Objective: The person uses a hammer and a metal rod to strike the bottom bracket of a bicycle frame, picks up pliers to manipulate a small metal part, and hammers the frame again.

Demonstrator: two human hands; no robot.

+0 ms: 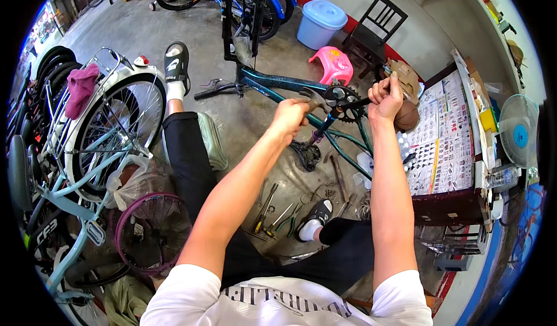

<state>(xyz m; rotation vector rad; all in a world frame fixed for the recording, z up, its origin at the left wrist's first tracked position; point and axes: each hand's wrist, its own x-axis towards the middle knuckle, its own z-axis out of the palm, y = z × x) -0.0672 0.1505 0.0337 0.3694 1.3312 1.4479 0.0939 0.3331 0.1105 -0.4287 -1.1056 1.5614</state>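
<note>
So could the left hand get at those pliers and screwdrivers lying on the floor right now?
Probably not straight away: the left hand is closed around a tool at the chainring. The floor tools lie uncovered between the legs, so the way is otherwise free.

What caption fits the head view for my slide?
Seated person's left hand grips a wrench and right hand a tool at a teal bicycle frame's chainring.

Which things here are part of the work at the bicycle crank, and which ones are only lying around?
In the work:
left hand gripping a tool
right hand on a dark bar
chainring
teal bicycle frame

Lying about:
hand tools on the floor
pink stool
blue bucket
purple-rimmed wheel
</note>
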